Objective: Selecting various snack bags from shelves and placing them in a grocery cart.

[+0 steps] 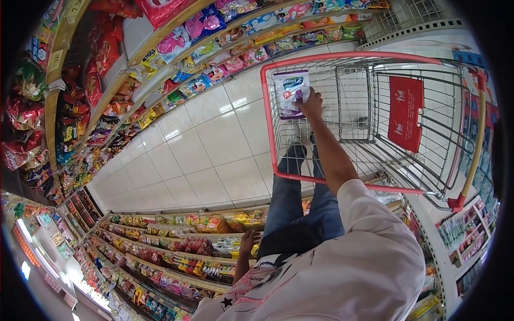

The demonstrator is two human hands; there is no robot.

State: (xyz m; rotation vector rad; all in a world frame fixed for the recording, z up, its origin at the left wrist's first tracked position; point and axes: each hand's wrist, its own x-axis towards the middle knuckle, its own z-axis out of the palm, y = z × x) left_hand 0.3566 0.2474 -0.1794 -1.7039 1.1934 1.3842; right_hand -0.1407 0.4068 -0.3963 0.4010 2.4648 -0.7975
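My right hand (pixel 312 104) reaches into the shopping cart (pixel 267 128) and grips the right side of a white and purple candy bag (pixel 289 85). The bag stands face up at the cart's left end, against the wire wall. Its front shows a dark green and blue logo patch. My left hand (pixel 248 242) hangs low by my left side, near the shelf of packaged sweets. It holds nothing that I can see, and its fingers look loosely apart.
The cart has a red rim, a red sign panel (pixel 405 112) and a yellowish handle (pixel 474 144). Shelves of bagged sweets (pixel 203 24) run along the far left side. More stocked shelves (pixel 176 257) lie at the near left. White floor tiles (pixel 209 139) stretch between them.
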